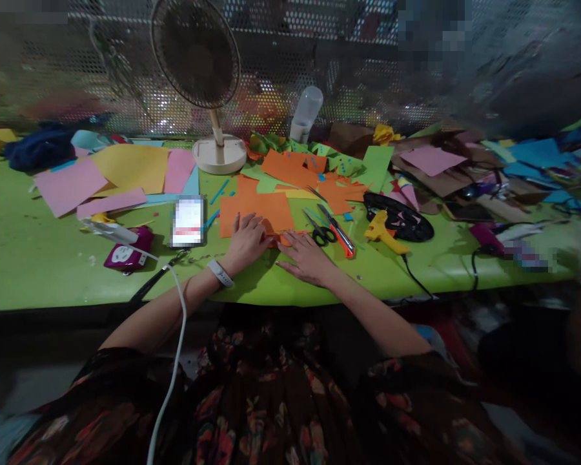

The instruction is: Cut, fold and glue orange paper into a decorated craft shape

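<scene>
A sheet of orange paper (256,206) lies on the green tabletop in front of me. My left hand (248,242) rests on its lower edge, fingers stretched out and palm down. Beside it, my right hand (307,258) lies with fingers extended, the fingertips touching a narrow orange strip (285,239) along that edge. Whether the strip is a fold or a separate piece, I cannot tell. Just right of the right hand are black-handled scissors (321,232) and a box cutter (339,234) with an orange end. A yellow glue gun (385,234) sits farther right, by a black tray (411,219).
A fan (217,155) and a clear bottle (307,113) stand at the back. To the left are a phone (188,221), a purple power socket (128,252) with a white cable, and coloured paper sheets (130,166). Paper scraps (436,161) pile up at the right.
</scene>
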{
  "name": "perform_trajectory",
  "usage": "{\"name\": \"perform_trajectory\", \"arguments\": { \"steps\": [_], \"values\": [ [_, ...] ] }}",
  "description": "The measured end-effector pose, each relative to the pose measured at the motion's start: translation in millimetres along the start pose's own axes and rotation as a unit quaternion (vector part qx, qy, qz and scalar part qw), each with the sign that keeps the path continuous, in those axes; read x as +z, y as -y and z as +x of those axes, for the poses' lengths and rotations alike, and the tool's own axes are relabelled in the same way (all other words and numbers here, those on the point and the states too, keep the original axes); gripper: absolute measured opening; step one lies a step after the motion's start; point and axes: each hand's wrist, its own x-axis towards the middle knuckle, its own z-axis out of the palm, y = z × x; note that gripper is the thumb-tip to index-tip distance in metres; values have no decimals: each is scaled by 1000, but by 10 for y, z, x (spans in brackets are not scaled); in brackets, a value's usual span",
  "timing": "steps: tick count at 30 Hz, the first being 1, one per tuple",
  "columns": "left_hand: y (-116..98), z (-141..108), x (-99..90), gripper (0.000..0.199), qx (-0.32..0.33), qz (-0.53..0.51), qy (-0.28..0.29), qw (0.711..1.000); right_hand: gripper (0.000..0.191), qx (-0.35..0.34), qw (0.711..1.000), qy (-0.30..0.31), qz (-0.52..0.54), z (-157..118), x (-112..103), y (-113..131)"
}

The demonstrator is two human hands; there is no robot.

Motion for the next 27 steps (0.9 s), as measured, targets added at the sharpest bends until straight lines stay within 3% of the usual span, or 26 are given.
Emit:
{"name": "perform_trajectory", "arguments": {
  "steps": [3, 6, 11, 16, 27],
  "values": [
    [-38, -81, -59, 25, 18, 0, -3, 1000, 64, -3, 1000, -6, -3, -2, 12, -11],
    [-90, -280, -71, 35, 58, -11, 29, 998, 62, -7, 1000, -6, -5, -8, 22, -19],
    [-113, -554, -2, 72, 122, -6, 93, 988, 64, -4, 1000, -16, -3, -19, 34, -18],
    [-87, -541, -4, 80, 129, 3, 120, 984, 65, -2, 1000, -12, 9, -19, 59, -37],
    [-81, -546, -32, 82, 122, 12, 123, 985, 70, -5, 1000, -18, 16, -6, 89, -71]
  ]
}}
